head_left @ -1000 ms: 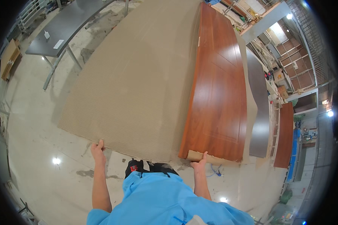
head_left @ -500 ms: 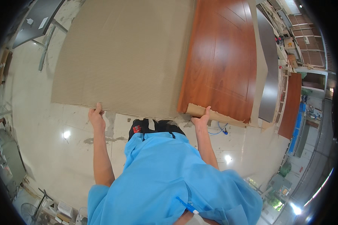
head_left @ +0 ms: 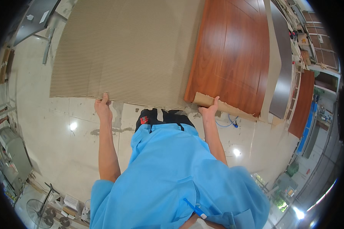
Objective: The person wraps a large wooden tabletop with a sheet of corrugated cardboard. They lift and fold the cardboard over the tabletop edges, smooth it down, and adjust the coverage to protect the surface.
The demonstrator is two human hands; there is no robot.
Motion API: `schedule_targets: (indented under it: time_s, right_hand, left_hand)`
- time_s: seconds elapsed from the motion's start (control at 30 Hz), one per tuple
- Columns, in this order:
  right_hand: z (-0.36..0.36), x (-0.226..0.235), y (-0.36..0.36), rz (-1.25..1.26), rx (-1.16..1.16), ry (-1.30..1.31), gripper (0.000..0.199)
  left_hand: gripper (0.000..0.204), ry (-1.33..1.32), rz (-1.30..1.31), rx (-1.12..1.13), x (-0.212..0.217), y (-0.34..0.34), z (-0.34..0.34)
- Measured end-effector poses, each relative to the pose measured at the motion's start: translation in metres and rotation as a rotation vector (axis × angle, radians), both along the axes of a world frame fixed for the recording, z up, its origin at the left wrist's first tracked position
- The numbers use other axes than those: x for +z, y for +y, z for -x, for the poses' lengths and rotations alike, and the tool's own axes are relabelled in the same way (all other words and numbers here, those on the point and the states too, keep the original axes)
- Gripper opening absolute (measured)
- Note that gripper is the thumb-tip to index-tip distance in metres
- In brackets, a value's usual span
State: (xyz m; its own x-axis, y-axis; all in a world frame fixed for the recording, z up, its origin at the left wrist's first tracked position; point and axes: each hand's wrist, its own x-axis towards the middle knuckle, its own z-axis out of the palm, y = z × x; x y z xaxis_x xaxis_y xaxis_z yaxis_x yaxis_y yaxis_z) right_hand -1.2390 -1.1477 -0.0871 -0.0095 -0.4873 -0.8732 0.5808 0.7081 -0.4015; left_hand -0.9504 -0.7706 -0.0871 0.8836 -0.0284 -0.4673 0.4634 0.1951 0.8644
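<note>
A wide sheet of corrugated cardboard spreads out ahead of me, its ridged face up. My left hand pinches its near edge, left of my legs. On the sheet's right part lies a glossy reddish-brown wooden door panel with grooved lines. A torn-edged cardboard flap is folded up over the panel's near end. My right hand grips there, thumb against the flap; its other fingers are partly hidden below the edge.
A dark panel lies to the right, with another reddish-brown board beyond it. A blue cord is on the tiled floor near my right hand. A dark board on a metal stand is far left; a fan stands lower left.
The view has shifted, so the cardboard, panel and both hands appear higher and slightly right. Both hands keep their hold, and the panel has not visibly moved on the cardboard.
</note>
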Motion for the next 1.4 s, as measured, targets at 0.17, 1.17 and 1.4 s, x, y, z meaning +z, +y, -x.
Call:
schedule_targets:
  time_s: [0.17,1.17,1.4]
  right_hand:
    - [0.007,-0.008,-0.001,0.027,0.039,-0.011,0.055]
    - [0.015,-0.029,0.005,0.177,0.195,-0.226,0.071]
    - [0.047,-0.044,0.015,0.335,0.343,-0.502,0.061]
  left_hand:
    - [0.018,-0.092,0.002,-0.028,0.008,0.000,0.003]
    - [0.015,-1.533,-0.260,-1.134,0.264,-0.170,0.132]
    - [0.011,-1.599,-0.124,-1.563,0.254,-0.329,0.241]
